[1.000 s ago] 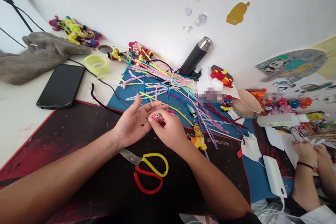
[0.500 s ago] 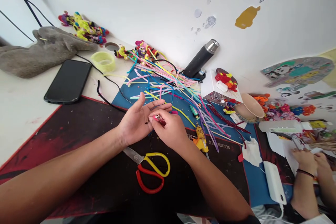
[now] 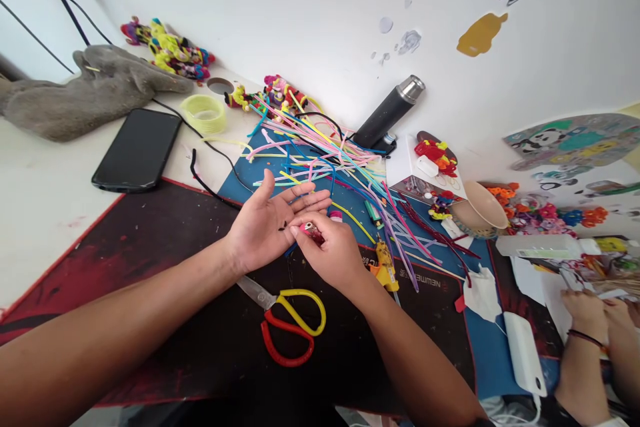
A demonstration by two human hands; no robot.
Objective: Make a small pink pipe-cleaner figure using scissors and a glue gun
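Observation:
My left hand (image 3: 265, 227) is palm up with its fingers spread, and tiny dark bits (image 3: 283, 226) lie on the palm. My right hand (image 3: 327, 247) is closed around a small red and pink object (image 3: 313, 232), its fingertips at the left palm. Below the hands, scissors (image 3: 287, 320) with one yellow and one red handle rest on the dark mat (image 3: 210, 340). Beyond the hands lies a tangle of coloured pipe cleaners (image 3: 320, 153). A yellow glue gun (image 3: 384, 267) is right of my right hand.
A black phone (image 3: 137, 150), a yellow coil (image 3: 204, 113) and a grey cloth (image 3: 90, 93) are at the left. A black thermos (image 3: 390, 113) leans at the back near a white box (image 3: 407, 173). Another person's hands (image 3: 590, 313) and a white power bank (image 3: 524, 353) are at the right.
The whole view has shifted slightly. My right hand has moved a little off the left palm, showing more of the dark bits and of the red and pink object.

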